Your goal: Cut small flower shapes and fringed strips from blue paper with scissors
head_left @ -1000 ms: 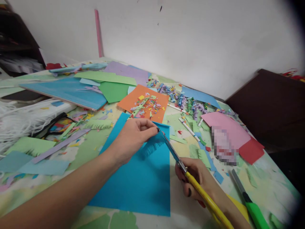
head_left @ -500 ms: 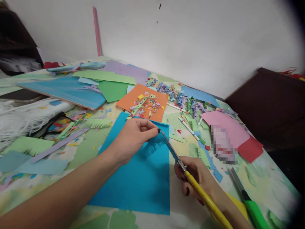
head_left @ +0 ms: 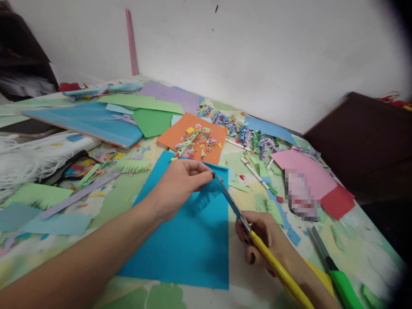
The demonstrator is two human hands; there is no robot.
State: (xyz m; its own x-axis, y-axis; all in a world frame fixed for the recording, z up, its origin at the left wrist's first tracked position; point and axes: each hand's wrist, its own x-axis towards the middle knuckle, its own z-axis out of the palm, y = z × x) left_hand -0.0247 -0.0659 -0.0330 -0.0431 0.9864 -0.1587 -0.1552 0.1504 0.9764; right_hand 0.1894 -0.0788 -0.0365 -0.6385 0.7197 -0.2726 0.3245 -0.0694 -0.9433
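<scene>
Between the thumb and fingers of my left hand (head_left: 180, 184) is a blue paper strip (head_left: 207, 195), its lower edge cut into a fine fringe. My right hand (head_left: 262, 238) grips scissors with yellow handles (head_left: 273, 262). The scissor blades (head_left: 230, 197) point up and left, their tips at the strip's right end, close to my left fingertips. Whether the blades are parted is hard to see. Beneath both lies a bright blue paper sheet (head_left: 180, 249) on the patterned tablecloth.
An orange sheet (head_left: 167, 137) bears small paper scraps. Curled paper pieces (head_left: 231, 124) lie behind it. A green-handled knife (head_left: 343, 283) rests at right, blade bare. Pink paper (head_left: 305, 165) lies beyond it. White cord (head_left: 16, 167) and black-framed glasses (head_left: 72, 169) are at left.
Almost nothing differs. Both hands stay in place, with the scissor tips still at the fringed blue strip, which has shifted very slightly.
</scene>
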